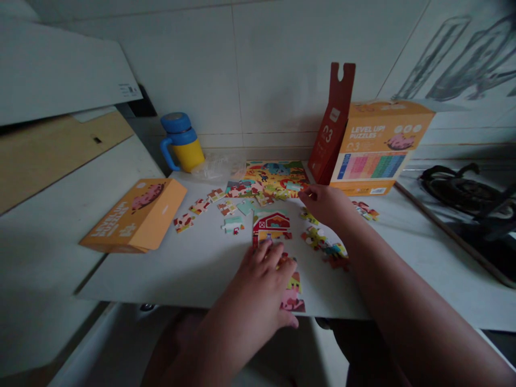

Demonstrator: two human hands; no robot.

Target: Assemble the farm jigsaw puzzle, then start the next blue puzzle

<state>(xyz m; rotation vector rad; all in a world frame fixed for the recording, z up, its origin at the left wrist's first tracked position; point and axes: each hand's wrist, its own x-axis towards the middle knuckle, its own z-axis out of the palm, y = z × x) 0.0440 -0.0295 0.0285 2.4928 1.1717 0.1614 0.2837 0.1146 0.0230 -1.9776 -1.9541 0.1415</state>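
Note:
My left hand point(264, 285) lies palm down with its fingers spread over a partly joined jigsaw puzzle point(274, 221) showing a red barn. Its fingers and palm hide the middle of that puzzle. Farther back, my right hand point(326, 203) has its fingertips pinched at the edge of a pale blue puzzle piece point(293, 186). This piece is over the lower edge of a colourful picture sheet point(278, 169) by the wall. Loose puzzle pieces point(231, 226) are scattered left of the barn, and more pieces point(316, 237) lie in a cluster below my right forearm.
An orange puzzle box point(137, 217) lies at the left, and another orange box point(379, 145) with a raised red flap stands back right. A blue and yellow mug point(183, 145) and crumpled clear plastic point(220, 167) are near the wall. A black stove point(475, 209) borders the right side.

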